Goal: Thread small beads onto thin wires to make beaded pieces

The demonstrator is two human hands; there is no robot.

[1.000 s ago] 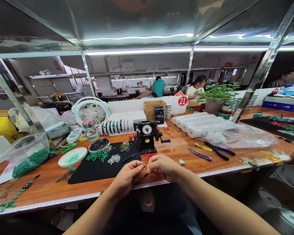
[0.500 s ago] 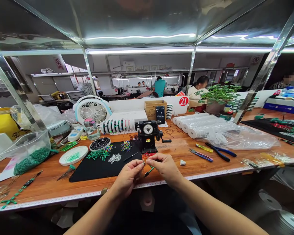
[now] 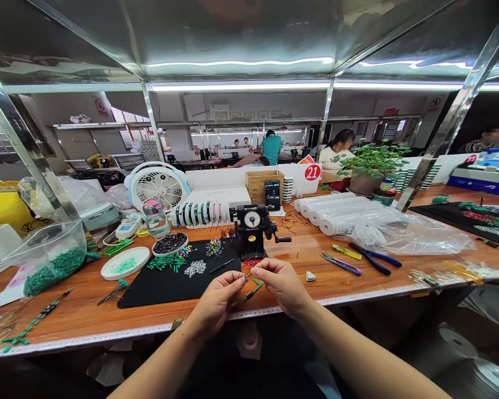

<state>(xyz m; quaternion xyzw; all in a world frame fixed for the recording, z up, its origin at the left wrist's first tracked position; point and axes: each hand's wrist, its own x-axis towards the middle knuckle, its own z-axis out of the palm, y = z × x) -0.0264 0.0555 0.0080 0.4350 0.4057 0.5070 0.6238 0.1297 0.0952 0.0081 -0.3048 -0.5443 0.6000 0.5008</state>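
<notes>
Workbench (image 3: 299,266), green wire (image 3: 254,288) newly showing

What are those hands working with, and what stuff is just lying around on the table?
Being worked with: thin dark wire pinched between the left hand and right hand; a small green-and-black beaded stem just below them.

Just lying about: blue-handled steel pliers, white rolls in clear plastic, a leafy green plant in a brown pot, a round white fan.
</notes>
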